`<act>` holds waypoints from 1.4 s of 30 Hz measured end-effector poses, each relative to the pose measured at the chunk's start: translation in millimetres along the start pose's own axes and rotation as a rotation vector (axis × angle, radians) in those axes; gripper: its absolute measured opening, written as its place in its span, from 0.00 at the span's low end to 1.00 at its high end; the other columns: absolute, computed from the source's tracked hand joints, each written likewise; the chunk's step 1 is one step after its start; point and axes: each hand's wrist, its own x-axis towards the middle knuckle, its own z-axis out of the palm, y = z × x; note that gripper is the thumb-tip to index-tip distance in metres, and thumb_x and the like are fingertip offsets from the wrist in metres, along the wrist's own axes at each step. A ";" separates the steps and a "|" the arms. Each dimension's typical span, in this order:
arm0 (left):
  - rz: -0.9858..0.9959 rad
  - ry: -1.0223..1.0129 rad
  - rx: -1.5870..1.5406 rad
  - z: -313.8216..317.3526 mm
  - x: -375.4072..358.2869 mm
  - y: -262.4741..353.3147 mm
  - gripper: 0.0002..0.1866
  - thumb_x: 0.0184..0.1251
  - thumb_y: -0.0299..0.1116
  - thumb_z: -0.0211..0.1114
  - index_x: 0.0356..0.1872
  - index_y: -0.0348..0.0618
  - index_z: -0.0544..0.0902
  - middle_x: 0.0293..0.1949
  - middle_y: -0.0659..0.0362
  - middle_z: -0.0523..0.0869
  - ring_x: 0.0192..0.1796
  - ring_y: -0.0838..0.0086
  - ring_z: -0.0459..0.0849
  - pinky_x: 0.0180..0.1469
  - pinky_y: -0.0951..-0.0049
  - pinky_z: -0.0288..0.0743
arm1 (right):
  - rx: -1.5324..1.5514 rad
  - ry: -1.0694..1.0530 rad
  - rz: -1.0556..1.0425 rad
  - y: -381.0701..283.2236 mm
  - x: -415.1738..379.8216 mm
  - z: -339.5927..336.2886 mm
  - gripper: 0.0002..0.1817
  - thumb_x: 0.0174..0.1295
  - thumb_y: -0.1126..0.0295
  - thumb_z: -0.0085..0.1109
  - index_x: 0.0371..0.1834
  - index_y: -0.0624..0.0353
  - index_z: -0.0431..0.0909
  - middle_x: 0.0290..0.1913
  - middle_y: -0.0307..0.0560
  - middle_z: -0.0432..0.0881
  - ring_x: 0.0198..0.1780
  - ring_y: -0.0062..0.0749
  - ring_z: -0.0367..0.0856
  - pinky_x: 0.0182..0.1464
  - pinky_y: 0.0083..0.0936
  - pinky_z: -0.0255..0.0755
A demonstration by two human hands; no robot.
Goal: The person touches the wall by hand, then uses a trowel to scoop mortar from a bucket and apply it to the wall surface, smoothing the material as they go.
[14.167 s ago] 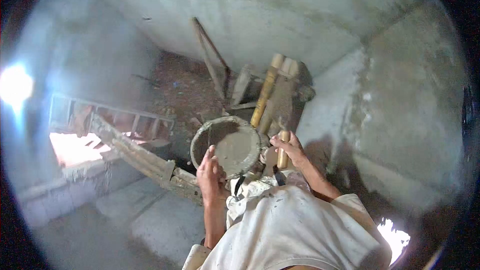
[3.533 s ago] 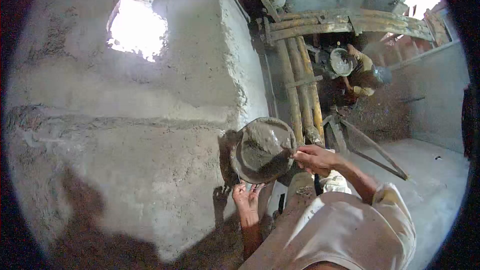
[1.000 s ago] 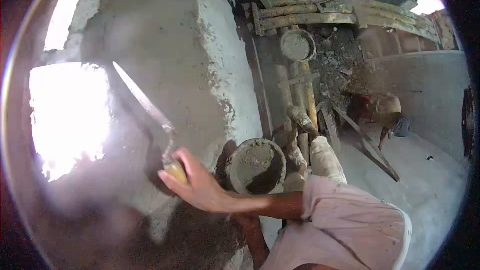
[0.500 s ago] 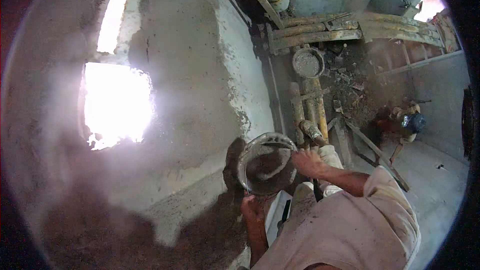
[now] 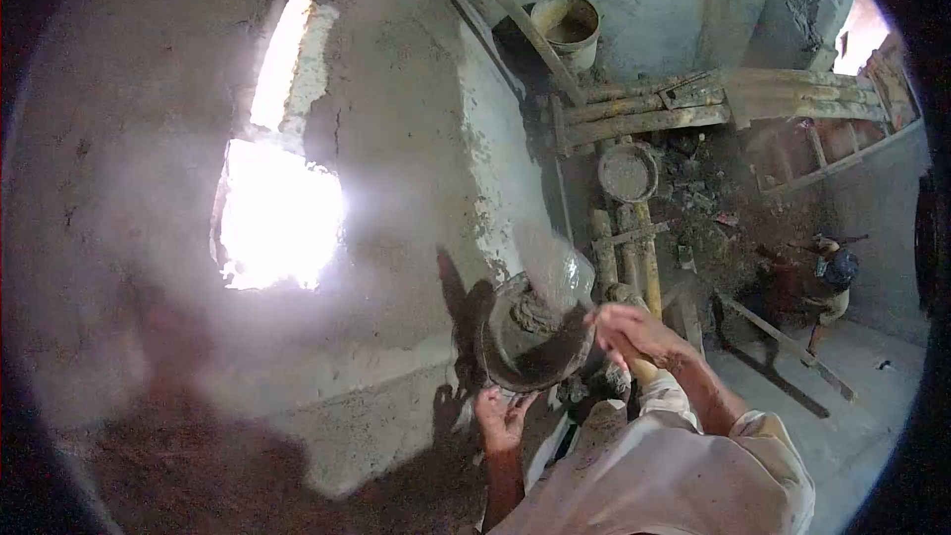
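A round dark pan [image 5: 495,349] is tilted by the wall, with a lump of wet grey mortar [image 5: 535,315] at its far side. My left hand [image 5: 502,418] supports the pan from below, its fingers at the near rim. At the right rim, my right hand [image 5: 639,332] has its fingers curled; I cannot tell what is in them. A pale grey, motion-blurred shape [image 5: 560,267] stretches over the far right of the pan, just beyond my right fingertips.
A wall with a bright opening [image 5: 282,218] stands left. Ahead are bamboo poles [image 5: 644,119], a second mortar pan [image 5: 628,172] and a bucket [image 5: 567,30]. Rubble [image 5: 698,183] lies below. A person [image 5: 827,272] is lower right, near a plank [image 5: 783,347].
The pan has tipped, and a mortar lump now shows at its far side. A blurred shape has appeared above it. My left hand is further under the rim; the view has shifted.
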 end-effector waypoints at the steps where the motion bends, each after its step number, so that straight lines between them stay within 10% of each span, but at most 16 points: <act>1: 0.009 -0.034 0.046 1.5 -4.8 0.7 0.09 0.52 0.31 0.61 0.25 0.46 0.68 0.34 0.58 0.71 0.39 0.54 0.72 0.55 0.43 0.75 | 0.000 -0.001 0.002 -16.4 -4.1 9.3 0.20 0.72 0.56 0.48 0.55 0.62 0.70 0.29 0.41 0.75 0.20 0.23 0.73 0.21 0.22 0.71; 5: -0.052 0.160 0.060 -27.0 -3.0 4.5 0.07 0.55 0.34 0.59 0.27 0.45 0.70 0.37 0.55 0.75 0.40 0.56 0.76 0.46 0.55 0.76 | -0.054 0.479 -0.704 -86.2 8.9 45.9 0.17 0.70 0.62 0.52 0.55 0.62 0.69 0.32 0.40 0.75 0.23 0.20 0.73 0.24 0.20 0.69; 7: 0.280 0.106 0.369 -50.9 -6.7 -8.1 0.07 0.54 0.34 0.60 0.28 0.46 0.71 0.37 0.55 0.76 0.39 0.59 0.77 0.42 0.56 0.75 | -0.125 0.694 -0.994 -113.3 42.3 47.1 0.15 0.68 0.65 0.55 0.51 0.61 0.68 0.34 0.40 0.74 0.25 0.18 0.72 0.26 0.20 0.69; 11: 0.049 0.356 0.079 -55.0 -32.3 -8.4 0.08 0.53 0.35 0.61 0.31 0.45 0.74 0.36 0.56 0.76 0.40 0.60 0.77 0.44 0.52 0.76 | -0.355 1.180 -1.242 -145.7 143.7 66.6 0.16 0.64 0.66 0.60 0.46 0.61 0.64 0.32 0.41 0.73 0.27 0.24 0.73 0.27 0.25 0.70; 14: 0.039 0.456 -0.024 -53.8 -64.4 -19.1 0.09 0.52 0.34 0.61 0.33 0.44 0.76 0.38 0.57 0.78 0.41 0.59 0.79 0.46 0.46 0.76 | -0.477 0.770 -0.916 -84.7 226.1 141.9 0.15 0.67 0.58 0.50 0.43 0.59 0.64 0.29 0.51 0.76 0.28 0.41 0.76 0.33 0.42 0.72; 16: 0.212 0.482 0.081 -27.7 -86.8 -18.2 0.10 0.51 0.35 0.62 0.34 0.43 0.76 0.39 0.56 0.77 0.41 0.60 0.79 0.46 0.46 0.77 | -0.739 0.220 -0.498 -29.6 161.2 207.6 0.19 0.67 0.58 0.48 0.52 0.60 0.63 0.30 0.54 0.76 0.32 0.49 0.77 0.38 0.45 0.70; 18: 0.266 0.471 0.136 -43.1 -89.1 -18.7 0.11 0.52 0.35 0.62 0.35 0.43 0.76 0.40 0.55 0.77 0.41 0.61 0.79 0.46 0.47 0.77 | -0.616 -0.144 -0.531 68.4 83.6 226.0 0.23 0.66 0.60 0.56 0.57 0.59 0.61 0.36 0.62 0.77 0.41 0.62 0.79 0.42 0.47 0.72; 22: 0.249 0.417 0.162 -121.2 -80.5 -35.7 0.11 0.54 0.34 0.61 0.36 0.41 0.75 0.41 0.54 0.77 0.41 0.61 0.79 0.47 0.50 0.78 | -0.914 -0.303 -0.059 131.3 -5.7 142.9 0.20 0.65 0.58 0.57 0.55 0.54 0.65 0.38 0.59 0.77 0.40 0.55 0.82 0.39 0.46 0.73; 28: 0.125 0.522 0.051 -78.3 -102.1 -28.3 0.08 0.54 0.33 0.62 0.31 0.45 0.72 0.40 0.53 0.75 0.41 0.52 0.76 0.36 0.52 0.78 | -1.498 -0.253 -0.400 140.7 -2.7 2.8 0.19 0.70 0.53 0.48 0.51 0.57 0.67 0.36 0.52 0.77 0.36 0.47 0.81 0.36 0.39 0.73; 37: 0.227 0.373 0.156 -102.6 -84.9 -31.8 0.08 0.53 0.35 0.62 0.30 0.47 0.72 0.40 0.55 0.75 0.38 0.56 0.75 0.37 0.50 0.79 | -0.339 0.121 -0.345 -50.9 88.7 71.7 0.22 0.73 0.49 0.40 0.41 0.59 0.70 0.27 0.37 0.71 0.24 0.21 0.73 0.29 0.22 0.71; 42: 0.102 0.443 0.048 -116.4 -69.4 -33.7 0.08 0.53 0.33 0.60 0.33 0.44 0.74 0.41 0.55 0.76 0.40 0.58 0.77 0.41 0.48 0.80 | -0.389 -0.074 -0.339 -175.0 143.3 117.0 0.25 0.73 0.48 0.40 0.47 0.62 0.72 0.25 0.35 0.71 0.16 0.19 0.70 0.19 0.19 0.68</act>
